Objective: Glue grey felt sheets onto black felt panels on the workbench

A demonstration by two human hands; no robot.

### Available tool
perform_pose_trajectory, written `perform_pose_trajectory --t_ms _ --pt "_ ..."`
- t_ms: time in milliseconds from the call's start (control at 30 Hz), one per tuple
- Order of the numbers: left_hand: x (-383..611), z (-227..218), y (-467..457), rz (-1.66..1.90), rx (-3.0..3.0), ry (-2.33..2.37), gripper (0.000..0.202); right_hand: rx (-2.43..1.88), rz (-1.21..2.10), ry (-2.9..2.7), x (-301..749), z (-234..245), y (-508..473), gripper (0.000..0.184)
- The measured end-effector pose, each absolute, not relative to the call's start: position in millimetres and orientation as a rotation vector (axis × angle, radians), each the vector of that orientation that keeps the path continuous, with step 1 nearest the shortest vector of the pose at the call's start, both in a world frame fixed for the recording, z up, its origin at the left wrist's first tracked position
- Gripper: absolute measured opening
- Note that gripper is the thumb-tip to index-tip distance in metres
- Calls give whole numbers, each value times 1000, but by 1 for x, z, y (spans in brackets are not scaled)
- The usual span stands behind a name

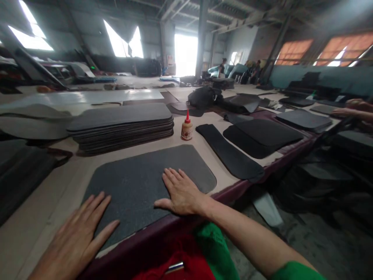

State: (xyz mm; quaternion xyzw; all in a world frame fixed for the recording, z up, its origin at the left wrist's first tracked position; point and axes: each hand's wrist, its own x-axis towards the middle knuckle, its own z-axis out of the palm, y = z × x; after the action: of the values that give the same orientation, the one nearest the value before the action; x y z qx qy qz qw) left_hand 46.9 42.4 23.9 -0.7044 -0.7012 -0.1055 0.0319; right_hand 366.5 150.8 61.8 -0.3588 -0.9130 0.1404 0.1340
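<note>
A dark grey sheet (136,175) with rounded corners lies flat on the table in front of me. My left hand (84,225) rests over its near left corner, fingers stretched out and thumb apart. Flat on the sheet's right part lies my right hand (182,192), palm down, thumb spread from the fingers. Neither hand grips anything. Just beyond the sheet stands a small glue bottle (187,130) with a red pointed cap and yellowish contents. Behind it to the left is a tall stack of similar grey sheets (122,126).
Right of the bottle lie a long black strip (229,151) and black rounded pieces (262,136). A black bundle (204,96) sits farther back. At the far right, a co-worker's arm (354,111) reaches over the table. The table's maroon-covered edge (233,196) runs along my side.
</note>
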Motion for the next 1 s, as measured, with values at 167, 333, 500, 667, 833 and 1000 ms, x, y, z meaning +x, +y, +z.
perform_pose_trajectory --t_ms 167,333,500,667,833,1000 --pt "38 16 44 -260 -2176 -2055 76 -1273 339 -2613 404 65 162 104" --pt "38 18 44 -197 -2182 -2012 75 -1445 246 -2563 437 62 167 104" --pt "41 18 43 -184 -2185 -1999 73 -1620 115 -2572 480 58 171 97" --pt "43 17 45 -200 -2159 -1986 74 -1602 -102 -2632 520 64 174 41" --pt "39 15 46 -229 -2204 -1914 78 -1314 61 -2585 500 62 146 68" --pt "38 13 46 -240 -2193 -1899 72 -1403 27 -2663 492 49 121 86"
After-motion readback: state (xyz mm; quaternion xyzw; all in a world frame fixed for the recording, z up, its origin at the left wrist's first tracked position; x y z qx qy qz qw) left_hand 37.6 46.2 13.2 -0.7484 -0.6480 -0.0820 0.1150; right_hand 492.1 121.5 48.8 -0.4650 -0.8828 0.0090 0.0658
